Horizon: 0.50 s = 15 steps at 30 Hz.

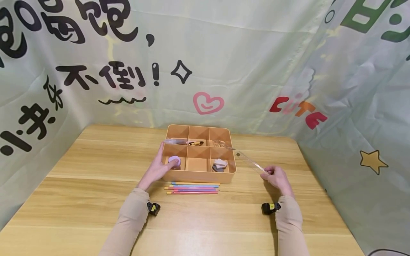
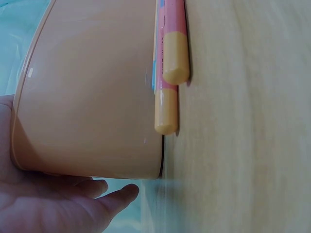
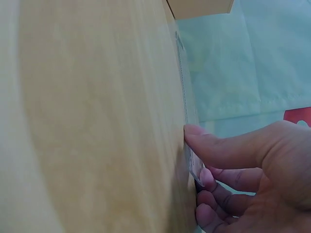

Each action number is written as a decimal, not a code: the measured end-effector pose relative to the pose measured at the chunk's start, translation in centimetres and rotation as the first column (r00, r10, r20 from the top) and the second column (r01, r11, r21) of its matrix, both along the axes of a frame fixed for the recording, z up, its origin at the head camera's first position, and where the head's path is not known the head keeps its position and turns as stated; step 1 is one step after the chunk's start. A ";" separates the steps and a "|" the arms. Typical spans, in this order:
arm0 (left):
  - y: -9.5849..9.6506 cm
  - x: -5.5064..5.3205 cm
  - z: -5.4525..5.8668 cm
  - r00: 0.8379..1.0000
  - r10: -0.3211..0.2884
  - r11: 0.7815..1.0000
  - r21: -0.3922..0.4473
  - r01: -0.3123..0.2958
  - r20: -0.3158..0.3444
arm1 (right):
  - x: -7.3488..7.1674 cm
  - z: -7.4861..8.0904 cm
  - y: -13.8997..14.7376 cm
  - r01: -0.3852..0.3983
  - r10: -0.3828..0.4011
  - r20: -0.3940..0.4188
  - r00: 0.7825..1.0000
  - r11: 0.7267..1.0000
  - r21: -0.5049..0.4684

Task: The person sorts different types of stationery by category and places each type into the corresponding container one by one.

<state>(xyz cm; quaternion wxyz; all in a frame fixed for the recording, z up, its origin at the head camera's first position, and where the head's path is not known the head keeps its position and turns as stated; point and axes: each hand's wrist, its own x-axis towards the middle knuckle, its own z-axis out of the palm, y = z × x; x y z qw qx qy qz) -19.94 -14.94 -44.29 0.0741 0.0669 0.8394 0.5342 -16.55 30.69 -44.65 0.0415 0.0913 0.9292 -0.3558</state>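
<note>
An orange six-compartment organizer box [image 1: 192,175] stands near the table's back. My left hand [image 1: 157,170] grips its left wall, thumb over the rim and fingers along the outside; the left wrist view shows this hand [image 2: 53,206] beside the box's end [image 2: 92,97]. To the right of the box, my right hand [image 1: 278,179] pinches one end of a clear ruler [image 1: 250,162]. The ruler slants toward the box. In the right wrist view, thumb and fingers of the right hand [image 3: 252,170] hold the ruler [image 3: 195,162] low over the table.
Several colored pencils [image 1: 195,190] lie in front of the box. A round purple item [image 1: 174,160] is in its near left compartment and erasers [image 1: 219,164] in the near right. Pens [image 1: 176,141] and a dark-and-gold item [image 1: 196,143] show in the back row. A printed cloth [image 1: 250,71] surrounds the table.
</note>
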 end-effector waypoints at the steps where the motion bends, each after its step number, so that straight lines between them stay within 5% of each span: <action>1: 0.0 0.0 0.0 1.000 0.003 1.000 0.003 -0.003 0.002 | 0.0 0.0 0.0 0.002 -0.002 -0.004 1.000 1.000 -0.005; 15: -0.1 0.0 -0.1 1.000 0.003 1.000 0.001 -0.004 0.010 | 0.4 -0.3 -0.1 0.005 -0.005 -0.030 1.000 1.000 -0.015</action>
